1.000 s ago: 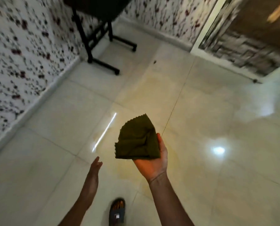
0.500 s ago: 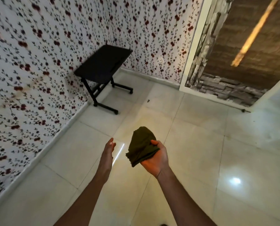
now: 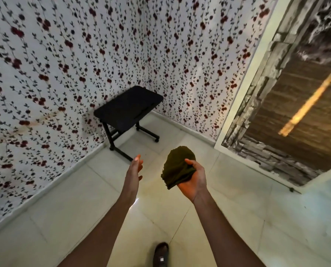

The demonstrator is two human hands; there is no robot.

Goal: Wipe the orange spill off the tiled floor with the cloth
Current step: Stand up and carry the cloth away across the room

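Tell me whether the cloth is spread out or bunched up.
Bunched up. The dark green cloth sits crumpled in the right hand, thumb pinching its folds, off the floor.

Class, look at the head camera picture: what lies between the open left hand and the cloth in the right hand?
Nothing. In the head view the gap between left hand and cloth shows only bare tiled floor behind.

Right hand (image 3: 194, 177) grips bunched olive cloth (image 3: 177, 167) above floor (image 3: 228, 218); left hand (image 3: 134, 168) flat beside it

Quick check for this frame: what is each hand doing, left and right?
Left hand: open, fingers straight, holding nothing.
Right hand: grip closed on the bunched dark olive-green cloth, held above the floor.
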